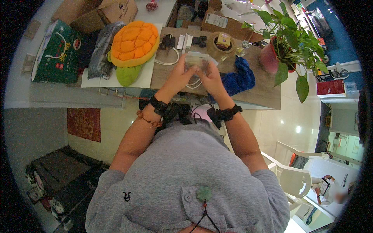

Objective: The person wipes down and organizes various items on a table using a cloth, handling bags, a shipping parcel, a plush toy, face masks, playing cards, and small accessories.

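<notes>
Over the wooden table, both my hands grip a small clear plastic packet or case (197, 59) with something pale yellowish in it; its exact kind I cannot make out. My left hand (181, 76) closes on its left side and my right hand (211, 76) on its right, thumbs close together at the lower edge. A white cable (168, 62) lies left of my left hand, and a black plug adapter (168, 41) sits beyond it. Right of my right hand, a blue plush cloth (240, 77) is bunched up.
An orange and green flower-shaped cushion (135, 44) lies at left beside a grey plastic-wrapped bundle (104, 50) and a green bag (58, 52). A tape roll (214, 49) and potted plant (272, 58) stand at right. Cardboard boxes (217, 22) line the back. Another person (328, 190) sits far right.
</notes>
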{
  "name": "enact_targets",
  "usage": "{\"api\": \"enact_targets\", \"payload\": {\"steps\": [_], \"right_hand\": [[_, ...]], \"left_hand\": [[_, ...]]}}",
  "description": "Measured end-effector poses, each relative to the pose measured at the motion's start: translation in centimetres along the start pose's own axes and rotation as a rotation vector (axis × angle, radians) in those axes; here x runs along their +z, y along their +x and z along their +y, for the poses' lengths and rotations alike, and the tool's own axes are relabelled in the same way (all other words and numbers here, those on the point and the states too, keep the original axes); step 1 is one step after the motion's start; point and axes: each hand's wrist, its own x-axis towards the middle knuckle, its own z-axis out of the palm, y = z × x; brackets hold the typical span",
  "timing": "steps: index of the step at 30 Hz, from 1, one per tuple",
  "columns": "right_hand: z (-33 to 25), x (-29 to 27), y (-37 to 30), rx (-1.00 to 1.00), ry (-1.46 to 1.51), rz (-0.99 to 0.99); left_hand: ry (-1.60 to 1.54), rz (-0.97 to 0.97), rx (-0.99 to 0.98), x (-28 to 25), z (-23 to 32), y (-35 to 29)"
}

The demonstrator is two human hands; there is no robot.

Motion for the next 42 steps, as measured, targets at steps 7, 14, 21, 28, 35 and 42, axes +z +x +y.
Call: {"api": "enact_targets", "payload": {"steps": [7,14,21,28,35,42], "right_hand": [[1.2,0.4,-1.5,0.037,-0.005,-0.022],[-4.4,-7.4,-0.1,-0.026,-0.411,0.439],[-3.4,-17.2,-3.7,0.369,-1.238,0.455],[5.7,-20.2,-0.7,0.201,-0.96,0.553],[4.7,-18.7,1.7,0.472,-0.846,0.411],[-1.9,-11.3,-4.3,-0.11,-1.166,0.283]], "left_hand": [[0.021,-0.013,-0.172,0.1,-3.2,-0.8],[0.317,-0.074,0.073,-0.3,-3.3,-0.6],[0.521,-0.172,0.108,0.3,-3.3,-1.3],[0.634,-0.154,0.242,2.0,-2.5,-0.5],[0.677,-0.195,0.188,1.6,-4.4,-0.8],[0.764,-0.201,0.16,0.4,-3.9,-1.2]]}}
